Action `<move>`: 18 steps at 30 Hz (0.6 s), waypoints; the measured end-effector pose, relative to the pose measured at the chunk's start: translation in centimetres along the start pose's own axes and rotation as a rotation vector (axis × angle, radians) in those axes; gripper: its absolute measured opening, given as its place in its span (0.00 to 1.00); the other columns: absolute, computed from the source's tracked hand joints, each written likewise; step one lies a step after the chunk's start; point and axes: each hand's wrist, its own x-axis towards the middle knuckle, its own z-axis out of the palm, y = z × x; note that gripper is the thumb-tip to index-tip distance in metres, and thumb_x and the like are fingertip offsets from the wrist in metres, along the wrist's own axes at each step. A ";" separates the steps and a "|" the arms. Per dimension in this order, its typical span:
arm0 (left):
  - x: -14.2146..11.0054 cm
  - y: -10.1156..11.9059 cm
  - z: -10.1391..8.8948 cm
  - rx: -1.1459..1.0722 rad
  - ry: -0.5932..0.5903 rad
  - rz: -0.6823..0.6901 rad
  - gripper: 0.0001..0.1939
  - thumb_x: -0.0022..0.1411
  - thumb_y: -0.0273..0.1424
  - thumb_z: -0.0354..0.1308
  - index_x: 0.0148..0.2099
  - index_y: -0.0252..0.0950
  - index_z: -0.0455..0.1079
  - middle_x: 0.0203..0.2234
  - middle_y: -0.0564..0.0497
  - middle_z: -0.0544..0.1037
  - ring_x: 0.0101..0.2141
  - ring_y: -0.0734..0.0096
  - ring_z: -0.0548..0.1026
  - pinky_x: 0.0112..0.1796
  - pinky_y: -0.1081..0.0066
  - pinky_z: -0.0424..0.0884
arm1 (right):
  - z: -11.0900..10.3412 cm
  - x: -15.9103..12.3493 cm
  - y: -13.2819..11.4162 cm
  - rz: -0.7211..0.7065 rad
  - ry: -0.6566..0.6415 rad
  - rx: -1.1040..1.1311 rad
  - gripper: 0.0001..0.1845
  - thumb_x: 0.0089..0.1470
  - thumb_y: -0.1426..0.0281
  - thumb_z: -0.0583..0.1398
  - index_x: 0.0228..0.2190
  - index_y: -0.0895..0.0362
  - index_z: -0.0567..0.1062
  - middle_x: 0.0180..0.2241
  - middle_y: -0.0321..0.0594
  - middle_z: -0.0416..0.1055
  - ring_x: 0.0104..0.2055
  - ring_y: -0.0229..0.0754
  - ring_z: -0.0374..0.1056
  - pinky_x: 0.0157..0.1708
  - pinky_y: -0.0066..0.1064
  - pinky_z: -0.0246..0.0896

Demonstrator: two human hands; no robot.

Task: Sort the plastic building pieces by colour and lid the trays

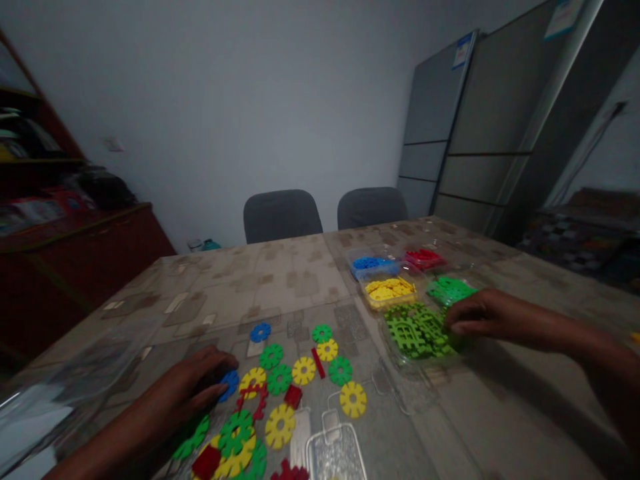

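My left hand (207, 380) is low over the left of the table, its thumb and fingers closed around the edge of a blue notched disc (229, 386). Around it lie loose notched discs, among them a yellow disc (280, 427), a green disc (279, 379) and another blue disc (261, 333), with red pieces such as a red cube (293, 397). My right hand (473, 315) reaches to the right edge of a clear box of light green lattice pieces (415, 330). Its fingers are bent together, and whatever they hold is hidden.
Behind the light green pieces are clear boxes of yellow pieces (390, 291), blue pieces (373, 263), red pieces (424, 259) and green pieces (450, 291). A clear plastic container (105, 360) lies at the left. Two grey chairs (283, 215) stand beyond the patterned tablecloth (280, 280).
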 end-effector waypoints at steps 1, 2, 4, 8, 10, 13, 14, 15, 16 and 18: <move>0.0 0.1 0.0 -0.007 -0.006 -0.002 0.12 0.57 0.35 0.56 0.42 0.41 0.76 0.38 0.48 0.81 0.39 0.58 0.78 0.41 0.68 0.73 | -0.4 -0.3 0.2 0.033 0.031 -0.005 0.21 0.55 0.54 0.56 0.27 0.58 0.77 0.25 0.39 0.73 0.29 0.44 0.67 0.28 0.30 0.57; 0.1 0.1 0.0 -0.008 -0.010 -0.002 0.11 0.57 0.35 0.56 0.41 0.41 0.76 0.37 0.49 0.81 0.39 0.59 0.78 0.41 0.68 0.73 | -0.8 -0.6 0.4 0.064 0.065 -0.015 0.22 0.55 0.53 0.55 0.27 0.58 0.77 0.26 0.40 0.73 0.29 0.45 0.67 0.28 0.31 0.57; 0.0 0.1 0.0 0.004 -0.016 -0.002 0.11 0.58 0.35 0.56 0.41 0.40 0.75 0.38 0.48 0.81 0.39 0.58 0.78 0.41 0.68 0.73 | -1.1 -0.8 0.8 0.101 0.119 -0.029 0.21 0.54 0.53 0.56 0.25 0.57 0.76 0.24 0.40 0.72 0.27 0.45 0.66 0.27 0.31 0.56; 0.0 -0.3 0.2 0.021 -0.010 0.011 0.12 0.59 0.36 0.56 0.43 0.40 0.75 0.40 0.47 0.80 0.40 0.57 0.78 0.41 0.67 0.73 | 0.1 0.2 0.6 0.069 0.050 -0.001 0.17 0.51 0.58 0.59 0.20 0.57 0.72 0.20 0.35 0.67 0.24 0.40 0.62 0.24 0.29 0.52; 0.1 -0.3 0.1 0.012 -0.017 0.021 0.12 0.59 0.36 0.56 0.43 0.41 0.75 0.39 0.48 0.81 0.39 0.58 0.78 0.41 0.68 0.73 | 0.8 0.8 0.2 0.053 0.028 0.014 0.17 0.49 0.58 0.59 0.18 0.57 0.70 0.18 0.34 0.65 0.23 0.38 0.61 0.23 0.28 0.51; 0.2 0.0 0.0 0.008 -0.034 0.023 0.11 0.60 0.36 0.55 0.42 0.40 0.75 0.38 0.48 0.81 0.38 0.59 0.78 0.40 0.68 0.74 | 0.8 0.9 0.1 0.044 0.032 0.024 0.17 0.51 0.58 0.58 0.20 0.57 0.70 0.19 0.34 0.66 0.23 0.38 0.61 0.24 0.28 0.53; 0.2 0.1 0.0 0.007 -0.034 0.023 0.11 0.60 0.36 0.55 0.42 0.40 0.75 0.37 0.48 0.81 0.38 0.58 0.78 0.40 0.67 0.74 | 0.6 0.7 0.3 0.044 0.049 0.024 0.17 0.52 0.57 0.58 0.21 0.57 0.71 0.21 0.35 0.67 0.24 0.39 0.62 0.25 0.29 0.54; 0.1 0.3 0.0 0.006 -0.026 0.020 0.11 0.59 0.36 0.55 0.41 0.40 0.75 0.37 0.48 0.81 0.38 0.58 0.78 0.40 0.67 0.74 | 0.2 0.4 0.6 0.045 0.077 0.015 0.17 0.53 0.57 0.57 0.23 0.57 0.71 0.22 0.36 0.68 0.26 0.41 0.63 0.26 0.30 0.55; 0.1 0.4 0.0 0.003 -0.013 0.015 0.11 0.59 0.36 0.55 0.41 0.41 0.75 0.37 0.48 0.81 0.38 0.57 0.78 0.40 0.67 0.74 | -0.2 0.2 0.9 0.049 0.115 -0.002 0.18 0.54 0.56 0.56 0.25 0.57 0.72 0.24 0.38 0.70 0.27 0.42 0.65 0.27 0.31 0.57; 0.0 0.5 -0.1 -0.004 0.015 0.009 0.10 0.57 0.35 0.56 0.40 0.42 0.75 0.37 0.49 0.81 0.38 0.56 0.78 0.40 0.67 0.74 | -0.6 0.0 1.6 0.063 0.182 -0.049 0.18 0.55 0.56 0.55 0.28 0.57 0.74 0.26 0.40 0.72 0.29 0.45 0.66 0.29 0.33 0.58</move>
